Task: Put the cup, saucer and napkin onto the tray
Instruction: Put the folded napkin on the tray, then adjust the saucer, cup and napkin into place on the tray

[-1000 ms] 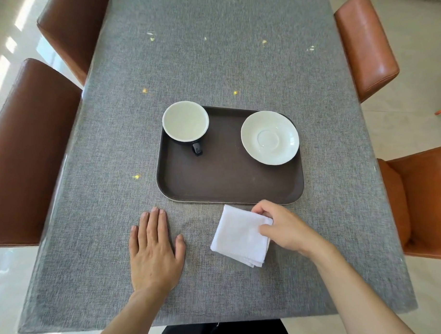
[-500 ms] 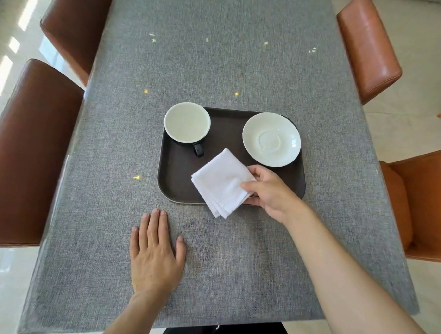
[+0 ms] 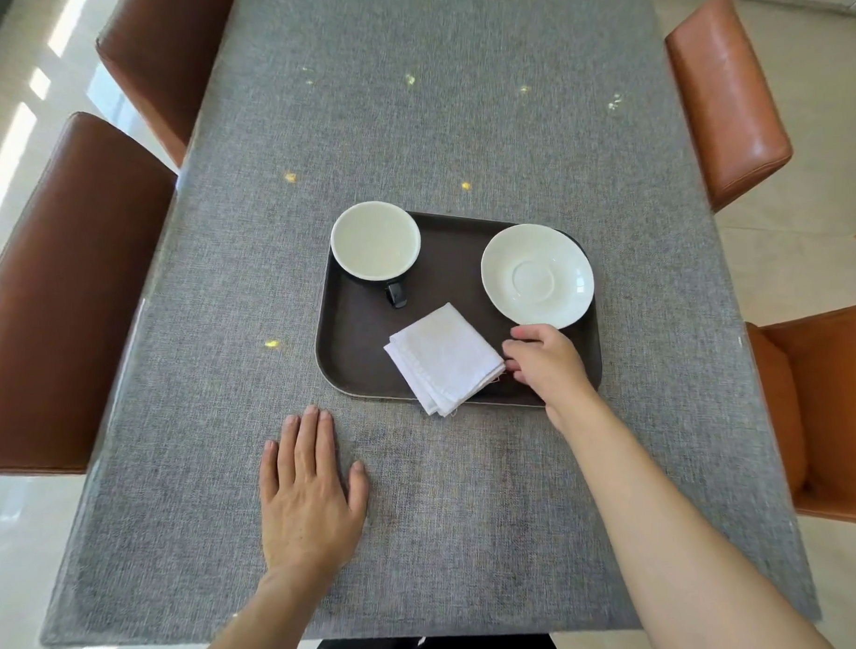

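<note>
A dark brown tray [image 3: 354, 356] lies on the grey table. A dark cup [image 3: 375, 241] with a pale inside stands in the tray's far left corner, its handle towards me. The white saucer [image 3: 537, 276] sits in the far right corner. A folded white napkin [image 3: 444, 357] lies flat on the tray's near part, and its nearest corner hangs over the tray's front rim. My right hand [image 3: 544, 364] rests just right of the napkin, fingers loosely curled, fingertips at its right corner. My left hand [image 3: 308, 488] lies flat, palm down, on the table in front of the tray.
The grey cloth-covered table [image 3: 457, 104] stretches away from me. Two brown leather chairs [image 3: 61, 298] stand along its left side and two orange ones [image 3: 724, 100] along its right side. The table's front edge is close to my body.
My right hand carried the napkin from the table in front of the tray onto the tray, laid it flat and loosened its grip. My left hand stayed where it was.
</note>
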